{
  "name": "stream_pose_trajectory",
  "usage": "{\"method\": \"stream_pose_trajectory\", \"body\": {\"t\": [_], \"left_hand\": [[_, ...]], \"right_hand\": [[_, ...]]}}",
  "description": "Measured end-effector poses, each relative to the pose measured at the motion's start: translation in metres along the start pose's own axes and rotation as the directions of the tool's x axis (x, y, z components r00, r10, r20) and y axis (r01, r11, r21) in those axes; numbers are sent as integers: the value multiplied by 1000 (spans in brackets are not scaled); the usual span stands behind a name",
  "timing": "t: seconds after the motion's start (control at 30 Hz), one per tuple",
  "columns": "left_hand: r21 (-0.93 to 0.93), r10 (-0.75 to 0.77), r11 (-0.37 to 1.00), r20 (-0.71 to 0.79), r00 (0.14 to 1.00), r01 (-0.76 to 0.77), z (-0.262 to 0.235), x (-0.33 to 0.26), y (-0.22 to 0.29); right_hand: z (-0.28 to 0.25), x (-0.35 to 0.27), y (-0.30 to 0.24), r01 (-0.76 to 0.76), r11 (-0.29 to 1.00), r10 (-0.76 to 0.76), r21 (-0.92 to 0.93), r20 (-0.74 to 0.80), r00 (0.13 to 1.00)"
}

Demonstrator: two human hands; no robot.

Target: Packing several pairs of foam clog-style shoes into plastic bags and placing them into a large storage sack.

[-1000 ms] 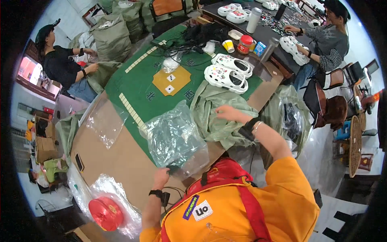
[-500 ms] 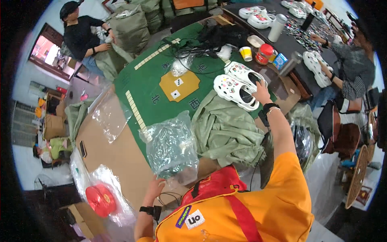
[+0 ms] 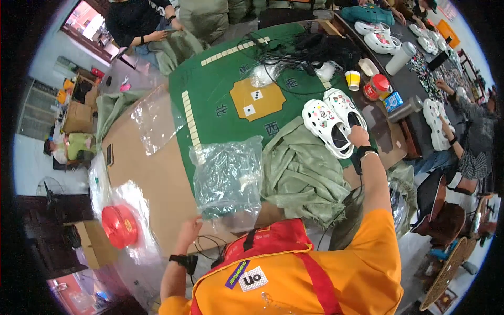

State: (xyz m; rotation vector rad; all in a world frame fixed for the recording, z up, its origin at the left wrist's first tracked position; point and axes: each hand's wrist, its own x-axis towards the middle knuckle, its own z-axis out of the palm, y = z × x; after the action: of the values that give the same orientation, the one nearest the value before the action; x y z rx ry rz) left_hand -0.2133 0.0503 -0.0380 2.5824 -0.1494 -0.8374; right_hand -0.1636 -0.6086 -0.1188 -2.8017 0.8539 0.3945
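A pair of white clogs decorated with colourful charms lies at the right of the green table cover. My right hand (image 3: 359,136) grips the heel end of the right white clog (image 3: 344,103), its fingers partly hidden in the opening. Close beside it lies the left white clog (image 3: 321,118). My left hand (image 3: 189,231) is closed at the lower left corner of a clear plastic bag (image 3: 228,176), its fingertips pinching the edge. The bag lies crinkled over the table's near side. Between bag and clogs is a crumpled green woven sack (image 3: 299,173).
Beyond the clogs stand a yellow cup (image 3: 353,80), a red-lidded jar (image 3: 376,87) and a metal flask (image 3: 406,109). Black cables (image 3: 283,65) tangle at the far side. A round red container (image 3: 119,226) sits at left. Co-workers occupy the far left and right.
My view has turned, so the table's things appear farther right. The plastic bag has flattened and spread out. My right hand stays at the clogs; my left hand stays at the bag's edge.
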Motion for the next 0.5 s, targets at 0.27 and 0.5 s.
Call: {"method": "stream_pose_trajectory", "body": {"t": [0.27,0.5], "left_hand": [[-38,53,998,-147,988,-59,6,0,-8],[-169,-91,984,-254,963,48,9,-40,-40]], "right_hand": [[35,-12,-18,-115,992,113,57,28,993],[21,54,64,434,816,-400,-382,169,901]]}}
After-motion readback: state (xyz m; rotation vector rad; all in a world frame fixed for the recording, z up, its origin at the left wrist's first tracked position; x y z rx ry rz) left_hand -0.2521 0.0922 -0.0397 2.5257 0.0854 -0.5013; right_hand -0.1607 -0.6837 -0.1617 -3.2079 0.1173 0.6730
